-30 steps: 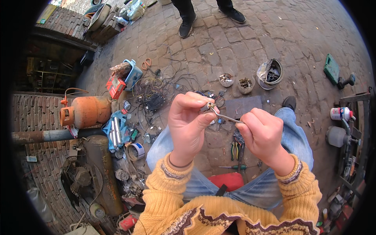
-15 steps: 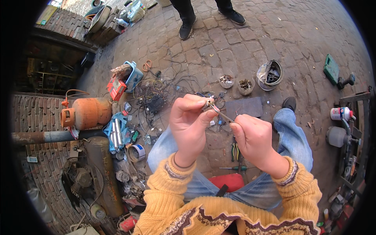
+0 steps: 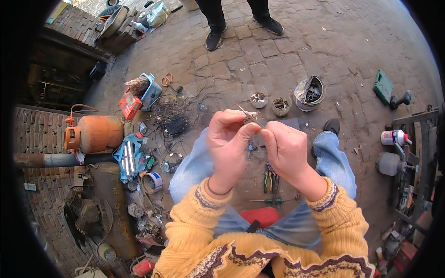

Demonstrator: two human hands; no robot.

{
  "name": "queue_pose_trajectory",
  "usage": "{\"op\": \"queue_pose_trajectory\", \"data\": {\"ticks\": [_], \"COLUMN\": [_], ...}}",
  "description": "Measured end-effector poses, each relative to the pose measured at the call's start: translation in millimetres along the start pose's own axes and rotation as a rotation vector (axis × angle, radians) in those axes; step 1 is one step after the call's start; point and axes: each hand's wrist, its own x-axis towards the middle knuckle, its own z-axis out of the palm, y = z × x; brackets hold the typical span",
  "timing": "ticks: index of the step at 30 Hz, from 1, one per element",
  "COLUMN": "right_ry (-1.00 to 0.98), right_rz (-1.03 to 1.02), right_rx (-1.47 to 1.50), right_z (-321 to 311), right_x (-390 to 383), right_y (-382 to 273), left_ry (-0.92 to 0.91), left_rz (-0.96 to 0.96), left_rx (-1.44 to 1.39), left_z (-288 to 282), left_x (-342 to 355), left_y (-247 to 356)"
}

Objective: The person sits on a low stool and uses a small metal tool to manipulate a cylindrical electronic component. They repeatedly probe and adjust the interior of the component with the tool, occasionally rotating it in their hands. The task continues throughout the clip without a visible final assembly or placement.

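Left hand (image 3: 227,144) pinching small part (image 3: 247,121), mostly hidden; right hand (image 3: 288,147) fisted on thin metal tool (image 3: 244,111).

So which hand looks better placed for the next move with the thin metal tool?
Probably the right hand: it grips the thin metal tool in a closed fist, while the left hand seems occupied, pinching a small, mostly hidden part.

Bare hands (image 3: 227,150) (image 3: 288,148), two. Small tubs (image 3: 257,104) (image 3: 281,113) of metal bits, two; orange gas cylinder (image 3: 99,134), one. Blue basket (image 3: 151,92), one; green case (image 3: 383,86), one; orange-handled scissors (image 3: 165,82), one pair.
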Motion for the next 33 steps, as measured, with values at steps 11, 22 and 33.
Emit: {"op": "queue_pose_trajectory", "data": {"ticks": [11,22,33], "right_ry": [-0.094,-0.106,-0.024], "right_rz": [-0.052,-0.025,0.096], "right_rx": [0.147,0.067,0.334], "right_z": [-13.7,-11.4,-15.1], "right_x": [-3.9,-4.5,-6.0], "right_y": [-1.5,-0.7,-2.4], "left_ry": [-0.05,-0.036,-0.031], "left_rz": [-0.083,-0.035,-0.012], "left_rx": [-0.206,-0.145,0.146], "left_z": [-9.7,-6.4,-6.4], "left_x": [13.1,11.3,10.8], "left_y": [18.4,17.6,19.2]}}
